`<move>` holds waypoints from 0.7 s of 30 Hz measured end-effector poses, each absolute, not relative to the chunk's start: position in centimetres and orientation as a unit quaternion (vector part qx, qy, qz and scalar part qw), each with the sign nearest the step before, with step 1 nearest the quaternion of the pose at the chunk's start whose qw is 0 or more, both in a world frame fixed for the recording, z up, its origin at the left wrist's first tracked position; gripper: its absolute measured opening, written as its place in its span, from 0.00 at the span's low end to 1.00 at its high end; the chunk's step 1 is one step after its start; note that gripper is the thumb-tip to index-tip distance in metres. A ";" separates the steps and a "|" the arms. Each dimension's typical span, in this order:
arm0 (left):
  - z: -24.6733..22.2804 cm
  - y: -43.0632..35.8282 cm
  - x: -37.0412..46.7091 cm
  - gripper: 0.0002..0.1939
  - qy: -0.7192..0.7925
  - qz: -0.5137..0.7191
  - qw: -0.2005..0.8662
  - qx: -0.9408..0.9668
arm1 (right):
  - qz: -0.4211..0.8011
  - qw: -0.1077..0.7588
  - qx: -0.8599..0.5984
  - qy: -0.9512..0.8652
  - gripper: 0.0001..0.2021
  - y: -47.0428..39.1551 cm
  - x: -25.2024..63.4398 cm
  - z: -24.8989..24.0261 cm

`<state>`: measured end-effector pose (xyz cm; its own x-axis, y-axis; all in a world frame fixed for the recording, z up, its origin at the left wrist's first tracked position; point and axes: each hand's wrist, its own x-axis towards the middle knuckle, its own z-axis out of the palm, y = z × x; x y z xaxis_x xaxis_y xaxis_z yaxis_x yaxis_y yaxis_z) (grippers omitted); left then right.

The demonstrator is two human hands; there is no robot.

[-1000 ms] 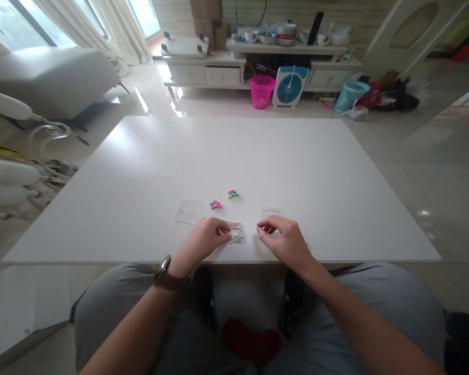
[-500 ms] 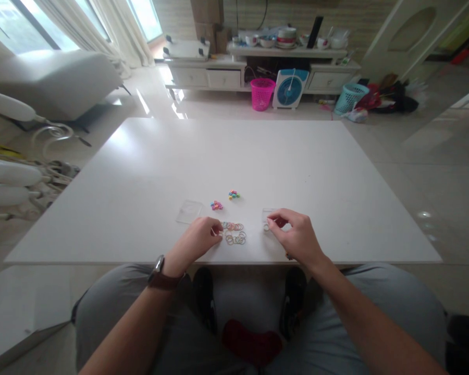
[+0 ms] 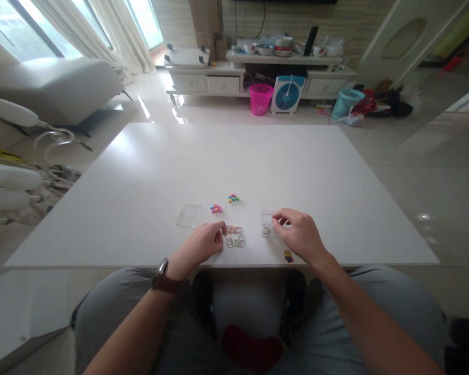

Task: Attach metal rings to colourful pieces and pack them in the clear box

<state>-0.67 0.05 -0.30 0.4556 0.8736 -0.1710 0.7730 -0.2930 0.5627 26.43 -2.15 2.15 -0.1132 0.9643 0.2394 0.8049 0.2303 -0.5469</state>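
Observation:
My left hand [image 3: 203, 240] rests on the white table [image 3: 234, 161] with its fingers curled beside two rows of thin rings, a pinkish row [image 3: 235, 229] and a lower row [image 3: 235, 241]. Whatever its fingertips hold, if anything, is hidden. My right hand [image 3: 299, 232] has its thumb and index finger close together at the right edge of a small clear box [image 3: 266, 216]; what is between them is too small to tell. A ring [image 3: 266, 230] lies in the box. Near the table's front edge is a small yellow and blue figure [image 3: 288, 255].
A clear flat lid [image 3: 189, 215] lies left of two small piles of colourful pieces, one pinkish [image 3: 216, 208] and one multicoloured [image 3: 233, 198]. Beyond the table stand a pink basket [image 3: 260, 99], a blue fan [image 3: 288, 94] and a low cabinet [image 3: 223, 84].
My right hand has shifted slightly right, uncovering more of the clear box, the ring and the small figure. My left hand has turned a little, its fingers closer to the rings. The view has tilted slightly up.

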 end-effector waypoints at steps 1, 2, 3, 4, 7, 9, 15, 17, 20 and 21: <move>-0.3 0.1 -0.7 0.13 0.511 0.091 0.298 0.801 | 0.139 0.274 -0.606 -0.733 0.05 -2.1 26.4 2.1; -0.3 0.1 -0.7 0.14 0.508 0.095 0.302 0.801 | 0.136 0.267 -0.609 -0.735 0.05 -2.1 26.5 2.0; -0.3 0.1 -0.7 0.15 0.506 0.095 0.308 0.800 | 0.131 0.259 -0.611 -0.736 0.05 -2.1 26.5 1.9; -0.3 0.2 -0.7 0.15 0.505 0.090 0.314 0.798 | 0.127 0.250 -0.612 -0.739 0.05 -2.0 26.6 1.8; -0.5 0.2 -0.8 0.16 0.513 0.070 0.321 0.793 | 0.113 0.217 -0.610 -0.754 0.04 -1.9 26.7 1.2; -0.5 0.1 -0.8 0.16 0.518 0.065 0.309 0.795 | 0.106 0.191 -0.600 -0.769 0.05 -1.8 26.7 0.9; 0.3 -0.4 -0.4 0.16 0.492 0.093 0.309 0.808 | 0.104 0.109 -0.532 -0.833 0.02 -2.1 26.6 0.9; 0.6 -0.5 0.0 0.15 0.483 0.107 0.322 0.807 | 0.097 0.084 -0.516 -0.847 0.01 -2.2 26.6 1.0; 0.9 -0.4 0.5 0.12 0.475 0.122 0.337 0.803 | 0.077 0.058 -0.510 -0.854 0.02 -2.4 26.4 0.9; 0.9 -0.4 0.6 0.10 0.475 0.125 0.342 0.801 | 0.072 0.054 -0.510 -0.855 0.02 -2.4 26.3 0.8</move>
<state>0.58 -0.40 0.94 0.5181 0.8463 -0.1239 0.6748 -0.3154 0.6673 26.32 -2.39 0.81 -0.4729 0.8809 0.0194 0.8653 0.4684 -0.1785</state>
